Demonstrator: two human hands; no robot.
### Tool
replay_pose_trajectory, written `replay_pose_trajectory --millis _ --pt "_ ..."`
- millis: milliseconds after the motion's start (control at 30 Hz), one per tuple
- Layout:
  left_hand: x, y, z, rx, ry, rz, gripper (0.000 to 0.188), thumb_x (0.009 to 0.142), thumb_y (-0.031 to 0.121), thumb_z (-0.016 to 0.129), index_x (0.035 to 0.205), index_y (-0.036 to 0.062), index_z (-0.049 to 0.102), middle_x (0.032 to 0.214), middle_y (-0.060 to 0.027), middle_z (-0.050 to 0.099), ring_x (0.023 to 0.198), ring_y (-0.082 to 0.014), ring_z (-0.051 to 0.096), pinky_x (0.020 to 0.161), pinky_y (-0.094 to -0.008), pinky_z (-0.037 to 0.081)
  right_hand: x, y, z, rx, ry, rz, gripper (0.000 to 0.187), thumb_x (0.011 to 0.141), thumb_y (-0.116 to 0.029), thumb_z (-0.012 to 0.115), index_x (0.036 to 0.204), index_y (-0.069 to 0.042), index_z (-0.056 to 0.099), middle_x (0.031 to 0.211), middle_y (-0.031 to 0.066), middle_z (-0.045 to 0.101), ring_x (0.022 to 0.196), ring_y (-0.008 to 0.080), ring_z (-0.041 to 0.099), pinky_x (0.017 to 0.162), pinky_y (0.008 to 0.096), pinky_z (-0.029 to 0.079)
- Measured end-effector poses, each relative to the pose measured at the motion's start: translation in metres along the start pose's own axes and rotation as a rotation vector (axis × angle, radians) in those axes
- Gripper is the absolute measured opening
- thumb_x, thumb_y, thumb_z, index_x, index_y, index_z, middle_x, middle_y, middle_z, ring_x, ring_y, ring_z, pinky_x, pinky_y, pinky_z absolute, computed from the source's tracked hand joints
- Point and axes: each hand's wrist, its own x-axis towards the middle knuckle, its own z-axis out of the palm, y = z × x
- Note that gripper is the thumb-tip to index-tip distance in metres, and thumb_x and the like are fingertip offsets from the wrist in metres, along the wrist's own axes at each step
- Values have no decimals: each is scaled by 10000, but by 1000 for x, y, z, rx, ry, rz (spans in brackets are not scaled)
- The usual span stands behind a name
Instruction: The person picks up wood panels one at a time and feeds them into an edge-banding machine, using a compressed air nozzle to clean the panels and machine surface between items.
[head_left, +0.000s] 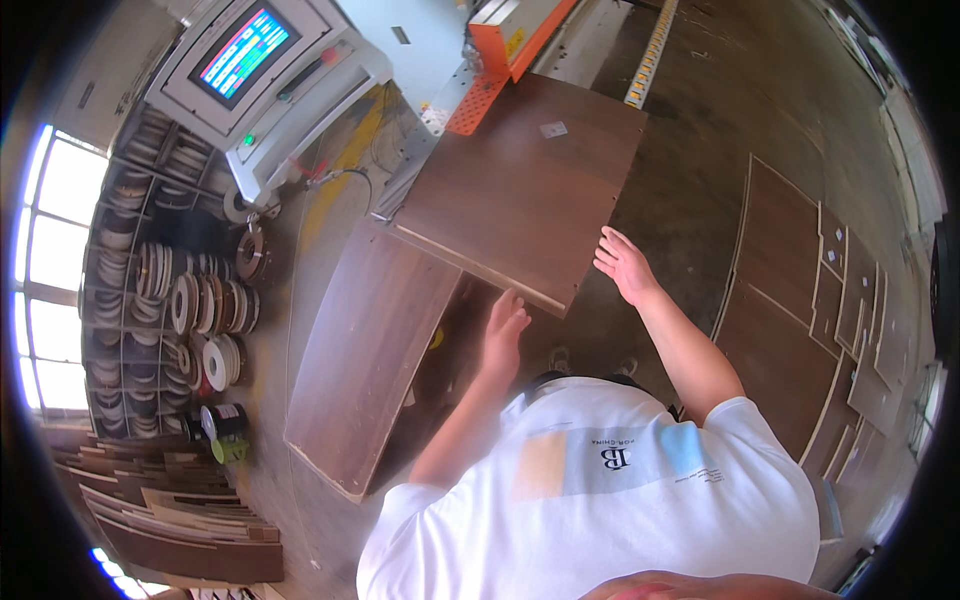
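At far left of the frame, a rack of edge-banding rolls stands by the windows; above it, a control panel with lit screen. Center-left, a long dark wood panel lies slanted. Upper center, a square dark board rests at the machine's orange infeed. Left hand at board's near edge, grip open, fingers loose, holding nothing. Right hand just beside board's right corner, fingers spread wide. Stacked panels at right.

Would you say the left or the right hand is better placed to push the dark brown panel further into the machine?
Probably the left hand: it rests at the dark brown panel's near edge, while the right hand hovers open beside its corner.
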Motion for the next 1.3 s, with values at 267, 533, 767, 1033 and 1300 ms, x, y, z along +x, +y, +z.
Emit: replay_pose_trajectory --millis 267,533,767,1033,1300 --pt "28 -6 31 144 -274 -220 415 988 164 568 1371 7 537 1362 -132 593 1188 -246 597 957 -380 503 -30 -11 -44 -90 62 -177 536 1042 -366 536 1458 -37 452 1508 98 481 1415 248 441 1128 429 389" --pt "44 -142 4 1414 -1028 -45 368 1003 327 581 1274 85 638 1204 -110 698 1071 -228 670 978 -347 493 -273 188 -219 -946 156 534 671 961 -624 511 1369 -98 596 1453 85 553 1272 255 547 1091 443 417" --pt "74 -173 -3 1388 -1274 -58 374 992 366 567 1256 116 655 1249 -116 674 1173 -283 629 990 -366 495 -487 383 -179 246 738 466 606 910 -587 639 1291 -117 669 1201 78 698 1068 217 648 944 399 508" --pt "151 -205 44 1557 -1613 161 384 924 296 633 1244 85 657 1232 -135 678 1157 -280 638 995 -356 483 -451 469 -156 408 1033 351 558 897 -567 675 1237 -125 702 1108 79 745 992 207 685 876 386 541" --pt "29 -211 200 1484 -1467 -345 380 1021 343 567 1253 56 657 1256 -115 681 1158 -198 651 940 -307 517 -444 446 -215 274 1070 374 487 906 -550 658 1160 -142 737 1084 72 750 983 196 690 836 361 541"
